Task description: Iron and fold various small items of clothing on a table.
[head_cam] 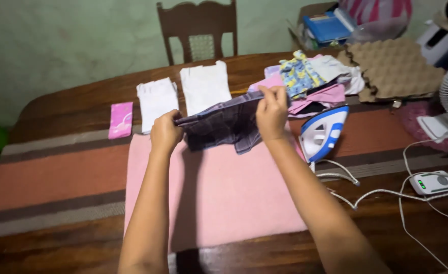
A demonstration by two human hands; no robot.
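Over the pink mat [224, 198], both hands pinching dark checked cloth [224, 123]: left [165, 133], right [271, 112], stretched flat between them. Iron [324, 133] upright at right, soleplate off tabletop [56, 109].

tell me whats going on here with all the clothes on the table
A person holds up a dark plaid garment by its top edge, left hand and right hand gripping it above a pink cloth spread on the wooden table. A blue and white iron stands to the right, folded white pieces behind.
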